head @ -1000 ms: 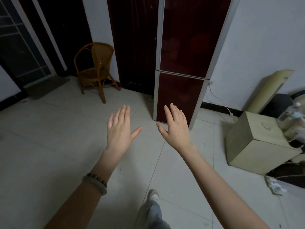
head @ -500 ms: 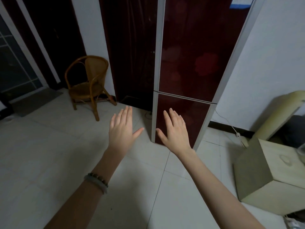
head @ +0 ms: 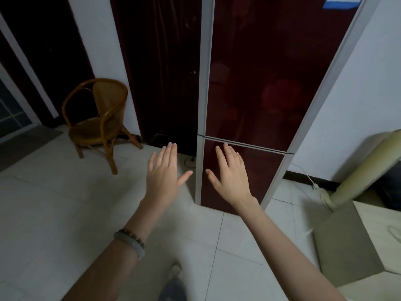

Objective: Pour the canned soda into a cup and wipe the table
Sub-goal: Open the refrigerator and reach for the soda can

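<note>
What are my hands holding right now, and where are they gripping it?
Nothing. The left hand and the right hand are both stretched out, fingers straight, in front of the dark red fridge, gripping nothing.

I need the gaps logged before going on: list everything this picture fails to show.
Fridge inside: head view, both shut doors hide it.
Fridge top and blue label: head view, cut off by the upper edge.
Beige box: head view, cut off by the right edge.
Shoe: head view, dim, with the leg cut off by the lower edge.
Can, cup, table: none in view.
</note>
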### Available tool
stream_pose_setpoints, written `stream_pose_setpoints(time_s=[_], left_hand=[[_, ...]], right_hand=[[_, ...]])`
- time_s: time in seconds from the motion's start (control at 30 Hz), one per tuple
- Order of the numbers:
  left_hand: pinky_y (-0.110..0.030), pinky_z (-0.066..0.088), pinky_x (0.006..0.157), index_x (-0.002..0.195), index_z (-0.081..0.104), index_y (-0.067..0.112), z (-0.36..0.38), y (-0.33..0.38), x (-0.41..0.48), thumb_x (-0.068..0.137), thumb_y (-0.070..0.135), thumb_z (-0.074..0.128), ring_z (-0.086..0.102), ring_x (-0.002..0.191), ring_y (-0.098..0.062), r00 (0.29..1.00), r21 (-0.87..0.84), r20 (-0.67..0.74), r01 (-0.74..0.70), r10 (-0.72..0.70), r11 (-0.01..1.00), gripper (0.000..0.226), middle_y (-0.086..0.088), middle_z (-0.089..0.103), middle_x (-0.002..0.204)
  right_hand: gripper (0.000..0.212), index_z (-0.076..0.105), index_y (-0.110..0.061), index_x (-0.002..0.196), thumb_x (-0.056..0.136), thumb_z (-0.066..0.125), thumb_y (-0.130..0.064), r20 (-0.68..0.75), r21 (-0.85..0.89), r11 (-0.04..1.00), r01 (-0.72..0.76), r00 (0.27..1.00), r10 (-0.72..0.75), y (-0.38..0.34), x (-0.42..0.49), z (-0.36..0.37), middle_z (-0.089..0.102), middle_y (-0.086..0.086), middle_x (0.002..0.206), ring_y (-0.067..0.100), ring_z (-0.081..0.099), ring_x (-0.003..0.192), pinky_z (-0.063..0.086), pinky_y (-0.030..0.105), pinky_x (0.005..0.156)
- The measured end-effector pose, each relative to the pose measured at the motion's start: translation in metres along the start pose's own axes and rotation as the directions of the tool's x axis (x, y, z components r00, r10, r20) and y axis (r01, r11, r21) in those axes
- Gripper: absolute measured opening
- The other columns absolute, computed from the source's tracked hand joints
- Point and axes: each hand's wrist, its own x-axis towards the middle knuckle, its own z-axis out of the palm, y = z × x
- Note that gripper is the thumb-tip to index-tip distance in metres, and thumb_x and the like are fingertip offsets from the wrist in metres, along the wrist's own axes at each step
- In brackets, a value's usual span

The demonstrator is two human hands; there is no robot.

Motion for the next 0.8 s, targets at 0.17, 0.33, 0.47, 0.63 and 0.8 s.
stream_pose_setpoints(time_s=[0.17, 0.33, 0.47, 0.63, 0.8], left_hand=[[-0.043, 0.023, 0.111, 0.142, 0.033, 0.004, 0.032, -0.031, 0.078, 0.082, 0.058, 0.057, 0.037, 0.135, -0.028, 0.998, -0.003, 0.025, -0.057, 0.057, 0.998, 0.084, -0.013, 0.041, 0.145], [-0.044, 0.026, 0.110, 0.140, 0.037, 0.002, 0.060, -0.053, 0.157, 0.080, 0.055, 0.059, 0.041, 0.133, -0.028, 0.993, -0.029, 0.010, -0.117, 0.117, 0.993, 0.083, -0.015, 0.044, 0.142], [-0.043, 0.027, 0.111, 0.140, 0.036, 0.002, 0.076, -0.068, 0.203, 0.082, 0.056, 0.058, 0.039, 0.133, -0.027, 0.985, -0.040, 0.005, -0.172, 0.172, 0.984, 0.082, -0.014, 0.044, 0.143], [-0.043, 0.023, 0.112, 0.142, 0.032, 0.002, 0.096, -0.083, 0.250, 0.083, 0.056, 0.055, 0.036, 0.135, -0.027, 0.981, -0.061, 0.000, -0.191, 0.192, 0.980, 0.083, -0.015, 0.040, 0.145], [-0.043, 0.022, 0.113, 0.143, 0.030, 0.003, 0.113, -0.085, 0.282, 0.084, 0.056, 0.056, 0.034, 0.137, -0.027, 0.983, -0.082, -0.005, -0.184, 0.184, 0.979, 0.084, -0.014, 0.037, 0.147]], right_hand=[[0.064, 0.043, -0.002, 0.136, 0.086, 0.047, -0.044, 0.001, -0.007, 0.999, -0.046, 0.999, 0.046, 0.006, 0.070, 0.037, 0.041, 0.023, 0.142, 0.037, 0.042, 0.130, 0.034, 0.048, 0.106], [0.065, 0.044, -0.002, 0.136, 0.086, 0.048, -0.043, -0.032, -0.043, 0.995, -0.086, 0.996, 0.085, 0.015, 0.137, 0.070, 0.043, 0.024, 0.140, 0.037, 0.044, 0.128, 0.034, 0.048, 0.105], [0.066, 0.044, -0.002, 0.135, 0.083, 0.052, -0.042, -0.040, -0.062, 0.989, -0.132, 0.991, 0.130, 0.020, 0.179, 0.090, 0.043, 0.024, 0.140, 0.037, 0.044, 0.128, 0.035, 0.048, 0.105], [0.065, 0.043, -0.003, 0.136, 0.086, 0.047, -0.043, -0.062, -0.092, 0.985, -0.147, 0.988, 0.142, 0.027, 0.215, 0.105, 0.042, 0.023, 0.141, 0.036, 0.043, 0.129, 0.031, 0.047, 0.107], [0.065, 0.043, -0.003, 0.136, 0.086, 0.043, -0.045, -0.048, -0.093, 0.983, -0.159, 0.987, 0.155, 0.042, 0.239, 0.116, 0.042, 0.023, 0.141, 0.036, 0.042, 0.130, 0.032, 0.048, 0.107]])
